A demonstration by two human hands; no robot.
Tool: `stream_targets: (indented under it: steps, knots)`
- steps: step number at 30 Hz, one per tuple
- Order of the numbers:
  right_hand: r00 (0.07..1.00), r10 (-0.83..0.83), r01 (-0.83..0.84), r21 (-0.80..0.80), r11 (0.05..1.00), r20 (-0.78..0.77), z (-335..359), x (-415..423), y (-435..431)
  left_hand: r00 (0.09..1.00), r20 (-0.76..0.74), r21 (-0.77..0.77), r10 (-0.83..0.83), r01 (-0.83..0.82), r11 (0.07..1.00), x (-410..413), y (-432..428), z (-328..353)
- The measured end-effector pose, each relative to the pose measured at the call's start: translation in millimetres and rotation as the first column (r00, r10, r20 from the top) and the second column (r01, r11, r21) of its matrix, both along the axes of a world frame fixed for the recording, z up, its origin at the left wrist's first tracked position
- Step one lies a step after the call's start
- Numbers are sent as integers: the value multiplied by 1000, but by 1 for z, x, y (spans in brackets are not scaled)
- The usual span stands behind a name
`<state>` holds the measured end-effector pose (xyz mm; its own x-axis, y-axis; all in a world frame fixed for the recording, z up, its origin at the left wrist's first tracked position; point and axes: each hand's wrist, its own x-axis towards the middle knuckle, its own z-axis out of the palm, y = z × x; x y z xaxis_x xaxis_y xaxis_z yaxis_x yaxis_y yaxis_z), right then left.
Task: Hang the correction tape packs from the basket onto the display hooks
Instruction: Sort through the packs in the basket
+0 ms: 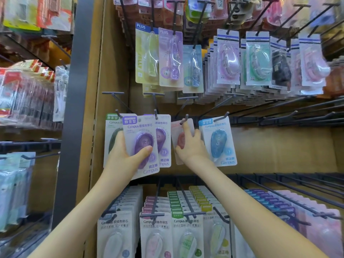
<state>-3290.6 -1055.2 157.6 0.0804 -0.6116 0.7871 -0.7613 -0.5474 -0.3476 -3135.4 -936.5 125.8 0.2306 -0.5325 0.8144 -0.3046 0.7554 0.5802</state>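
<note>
My left hand (pixel 125 155) grips a purple correction tape pack (pixel 141 144), held in front of the middle row of hooks. Behind it hang a green pack (pixel 111 138) and another purple pack (pixel 163 140). My right hand (pixel 189 146) holds a pink correction tape pack (pixel 176 133) up against the tip of a dark display hook (pixel 184 119); my fingers cover much of the pack. A blue pack (pixel 218 141) hangs on the hook just to the right. The basket is out of sight.
Rows of other correction tape packs (pixel 229 58) hang above, and more Campus packs (pixel 154 231) fill the hooks below. Bare long hooks (pixel 297 116) stretch to the right of the blue pack. A grey upright post (pixel 78 90) separates a neighbouring rack at left.
</note>
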Motion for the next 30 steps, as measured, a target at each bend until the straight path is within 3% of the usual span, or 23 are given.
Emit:
stream_targets:
  steps: [5, 9, 13, 16, 19, 21, 23, 30]
  knots:
    - [998, 57, -59, 46, 997, 41, -5, -8, 14, 995, -20, 13, -95, 96, 995, 2, 0, 1]
    - [971, 199, -174, -181, 968, 132, -19, -20, 43, 989, -15, 7, -149, 149, 989, 5, 1, 3]
    - [896, 425, -358, -354, 864, 130, -26, -16, 77, 989, 56, 18, -141, 140, 990, 1, 4, 6]
    - [805, 586, -546, -271, 792, 89, -22, -7, 92, 981, 129, 22, -144, 143, 990, -6, 8, 8]
    - [683, 710, -697, -139, 704, 170, -14, -2, 98, 976, 122, 37, -182, 179, 983, -7, 10, 13]
    - [662, 722, -714, -123, 689, 201, -11, -1, 97, 965, 124, 67, -230, 223, 972, -4, 10, 18]
    - [699, 690, -677, -137, 723, 186, -9, 2, 96, 956, 132, 116, -261, 247, 962, -1, 8, 23]
    - [748, 621, -593, -184, 784, 235, -7, 10, 90, 973, 154, 154, -174, 151, 977, -1, -6, 31]
